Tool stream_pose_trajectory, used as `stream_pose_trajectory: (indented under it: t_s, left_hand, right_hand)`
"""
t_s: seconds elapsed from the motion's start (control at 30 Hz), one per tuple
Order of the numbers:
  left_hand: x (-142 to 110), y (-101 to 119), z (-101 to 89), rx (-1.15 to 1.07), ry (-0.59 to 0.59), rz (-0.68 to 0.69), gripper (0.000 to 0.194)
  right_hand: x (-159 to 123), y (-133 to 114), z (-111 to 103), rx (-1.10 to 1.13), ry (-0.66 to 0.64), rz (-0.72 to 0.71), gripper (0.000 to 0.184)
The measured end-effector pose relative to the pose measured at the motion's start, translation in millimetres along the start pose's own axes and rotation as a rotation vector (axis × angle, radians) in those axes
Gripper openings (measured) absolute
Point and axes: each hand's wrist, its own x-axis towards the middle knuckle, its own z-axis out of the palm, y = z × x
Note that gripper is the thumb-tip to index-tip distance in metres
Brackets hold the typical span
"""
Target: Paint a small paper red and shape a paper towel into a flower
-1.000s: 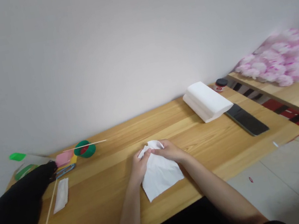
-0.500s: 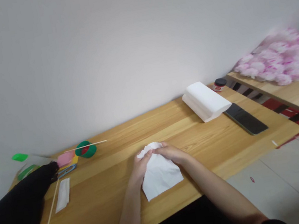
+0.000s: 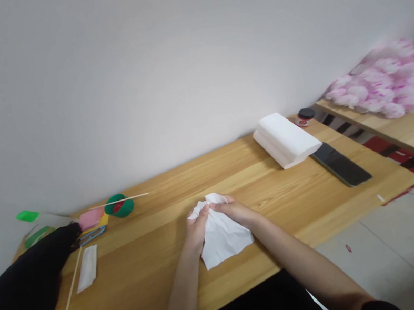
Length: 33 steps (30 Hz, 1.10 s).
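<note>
A white paper towel (image 3: 223, 237) is bunched at its far end between my two hands, while its near part hangs loose and creased over the table. My left hand (image 3: 198, 226) pinches the left side of the gathered part with thumb and fingers. On the other side, my right hand (image 3: 235, 211) grips it too, its thumb close to the left thumb. Most of the fingers lie hidden under the paper.
On the wooden table (image 3: 151, 271), a paper towel stack (image 3: 288, 138), a phone (image 3: 340, 163) and a dark-lidded jar (image 3: 305, 116) lie right. Left are a green tape roll (image 3: 119, 207), thin sticks (image 3: 68, 302), a folded white strip (image 3: 87, 268), blue-handled scissors (image 3: 93, 235) and a black sleeve (image 3: 25, 283). Pink-white flowers (image 3: 388, 80) rest beyond.
The paper towel is gathered tighter between my thumbs, and its loose near edge has drawn up and to the right. My left hand has shifted slightly right.
</note>
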Motion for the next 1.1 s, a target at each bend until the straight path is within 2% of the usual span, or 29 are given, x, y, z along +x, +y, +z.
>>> stream_pose_trajectory:
  t_s: [0.2, 0.43, 0.73, 0.97, 1.1]
  left_hand:
    - [-1.0, -1.1, 1.0, -0.073, -0.028, 0.017, 0.049]
    - [0.9, -1.2, 3.5, -0.09, -0.051, -0.032, 0.049]
    - [6.4, 5.2, -10.7, 0.026, -0.112, -0.119, 0.042]
    - [0.7, 12.4, -12.8, 0.091, -0.217, -0.144, 0.037]
    - [-2.0, 12.5, -13.5, 0.045, -0.258, -0.122, 0.036]
  right_hand:
    - [-3.3, -1.1, 1.9, 0.007, 0.007, -0.002, 0.039]
    - [-1.3, -0.4, -1.9, -0.039, 0.058, 0.043, 0.035]
    - [-5.2, -18.5, -12.5, -0.272, -0.026, 0.229, 0.035]
    - [-7.7, -17.3, -13.4, -0.295, -0.035, 0.171, 0.034]
    - [-8.9, -12.8, -11.8, -0.245, -0.054, 0.134, 0.036]
